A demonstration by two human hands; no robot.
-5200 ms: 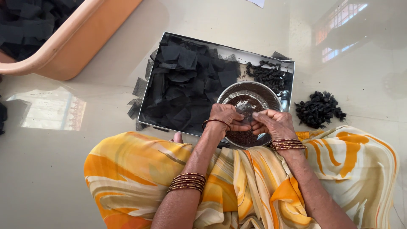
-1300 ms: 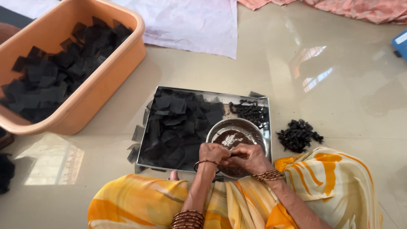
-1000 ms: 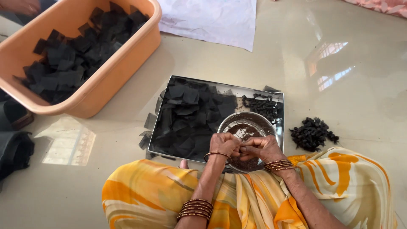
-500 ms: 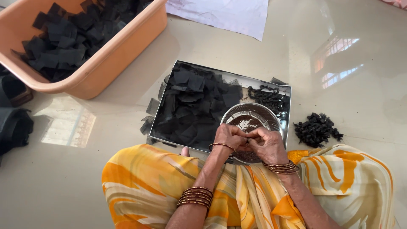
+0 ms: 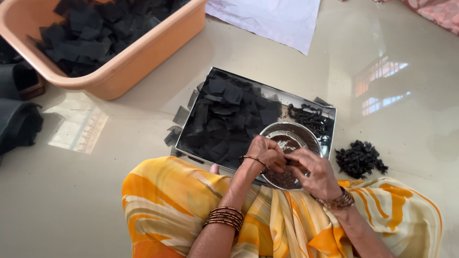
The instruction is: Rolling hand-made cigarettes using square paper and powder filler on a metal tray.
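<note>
Both hands are being held together over the steel bowl (image 5: 290, 145): left hand (image 5: 266, 154) and right hand (image 5: 313, 170) pinched on a small dark piece (image 5: 289, 163) (barely visible), directly above the bowl's contents, fingertips meeting mid-bowl.

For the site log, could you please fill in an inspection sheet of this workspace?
Surface: glossy pale floor.
Job's things: steel bowl of brownish grains on a metal tray of black squares.
Clutter: black clump; orange tub of black pieces; white sheet.
Grippers: left hand and right hand meet over the bowl, pinching something small.
Cables: nothing seen.
Surroundings: dark cloth at left.
</note>
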